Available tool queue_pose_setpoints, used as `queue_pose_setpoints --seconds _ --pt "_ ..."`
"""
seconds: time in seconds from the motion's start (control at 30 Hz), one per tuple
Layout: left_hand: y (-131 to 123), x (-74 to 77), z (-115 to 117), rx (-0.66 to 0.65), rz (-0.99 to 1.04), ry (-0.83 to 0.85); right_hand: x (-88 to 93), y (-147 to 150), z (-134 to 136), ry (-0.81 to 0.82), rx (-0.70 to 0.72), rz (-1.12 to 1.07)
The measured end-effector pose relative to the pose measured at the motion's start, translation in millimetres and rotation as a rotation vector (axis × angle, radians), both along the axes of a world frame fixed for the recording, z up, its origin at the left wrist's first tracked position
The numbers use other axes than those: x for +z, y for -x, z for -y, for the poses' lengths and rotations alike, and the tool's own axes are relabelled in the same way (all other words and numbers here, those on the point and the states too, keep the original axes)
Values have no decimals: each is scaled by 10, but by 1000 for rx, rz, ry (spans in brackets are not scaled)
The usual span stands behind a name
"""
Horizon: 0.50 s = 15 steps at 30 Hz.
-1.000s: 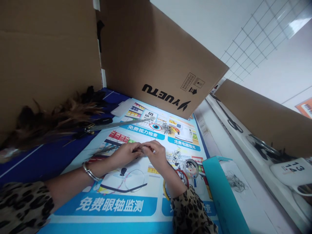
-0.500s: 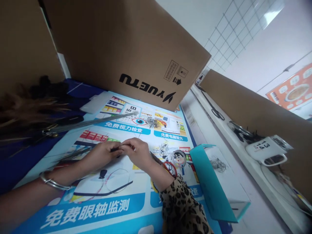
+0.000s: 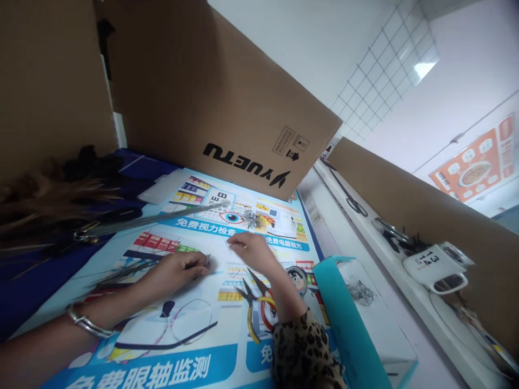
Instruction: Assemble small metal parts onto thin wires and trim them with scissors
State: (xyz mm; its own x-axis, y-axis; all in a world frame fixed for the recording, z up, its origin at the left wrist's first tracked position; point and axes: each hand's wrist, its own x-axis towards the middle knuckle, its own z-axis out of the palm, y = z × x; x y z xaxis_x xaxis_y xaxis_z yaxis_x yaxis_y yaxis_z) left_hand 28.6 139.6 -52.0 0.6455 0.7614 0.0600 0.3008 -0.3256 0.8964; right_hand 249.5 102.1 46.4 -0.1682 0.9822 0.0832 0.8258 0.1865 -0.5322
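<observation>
My left hand (image 3: 184, 270) is closed in a pinch above the printed sheet, with the end of a thin grey wire (image 3: 208, 260) showing at its fingertips. Apart from it, to the right, my right hand (image 3: 255, 253) has its fingers pressed together; whatever they hold is too small to make out. Behind the hands lies a bundle of long grey wires (image 3: 162, 216). A heap of small bent wire pieces (image 3: 252, 218) is just beyond my right hand. Yellow-handled pliers (image 3: 250, 308) and a red-handled cutting tool (image 3: 265, 308), partly covered by my right forearm, rest on the sheet.
A large cardboard box (image 3: 211, 92) stands behind. On the right are a teal-and-white box (image 3: 344, 324) with tangled wire pieces (image 3: 359, 290) on it, a round cartoon tin (image 3: 298, 278), and a white mug (image 3: 436, 267) on a ledge. Dark feathery material (image 3: 48, 189) lies left.
My hands were together with something dark between them. Now they are apart: the right hand has moved right and away from me, uncovering the pliers. The view has tilted slightly.
</observation>
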Motion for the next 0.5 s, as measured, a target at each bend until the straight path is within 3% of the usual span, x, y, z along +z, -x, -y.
queue_pose_setpoints --seconds 0.1,0.17,0.33,0.5 --pt "-22 31 -12 -44 -31 -27 218 -335 -406 -30 -218 166" --pt "-25 51 -13 -44 -33 -34 249 -450 -718 -18 -304 220" --pt "-17 76 -4 -34 -32 -82 -18 -472 -1268 26 -407 287" --pt "-15 85 -7 -12 4 -54 -215 -724 -1381 95 -418 168"
